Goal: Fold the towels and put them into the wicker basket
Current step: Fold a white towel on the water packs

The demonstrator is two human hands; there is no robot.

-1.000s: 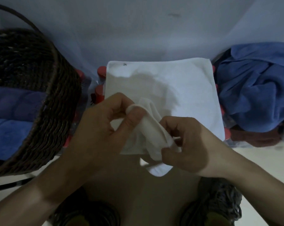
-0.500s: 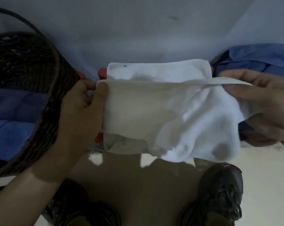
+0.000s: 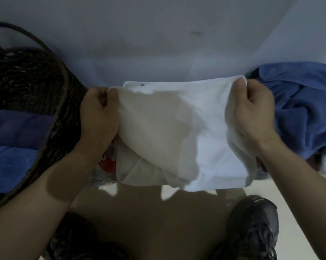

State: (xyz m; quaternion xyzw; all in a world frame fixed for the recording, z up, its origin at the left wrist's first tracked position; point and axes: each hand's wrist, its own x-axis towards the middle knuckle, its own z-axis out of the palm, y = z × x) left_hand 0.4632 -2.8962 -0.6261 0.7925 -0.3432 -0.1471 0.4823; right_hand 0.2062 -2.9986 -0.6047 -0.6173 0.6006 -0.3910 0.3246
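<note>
Dark woven wicker basket (image 3: 46, 102) at left holds folded blue towels (image 3: 14, 147), soft pile, stacked flat. Left hand (image 3: 97, 117) and right hand (image 3: 252, 111) each pinch a top corner of a white towel (image 3: 177, 132), stretched limp above what looks like another white cloth underneath. Crumpled blue towel heap (image 3: 297, 106) lies right.

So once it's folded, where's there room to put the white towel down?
Left, the wicker basket holds folded blue towels, with its far, upper part bare. Right is crowded by a heap of blue towels. Both the left hand and right hand pinch the white towel.
</note>
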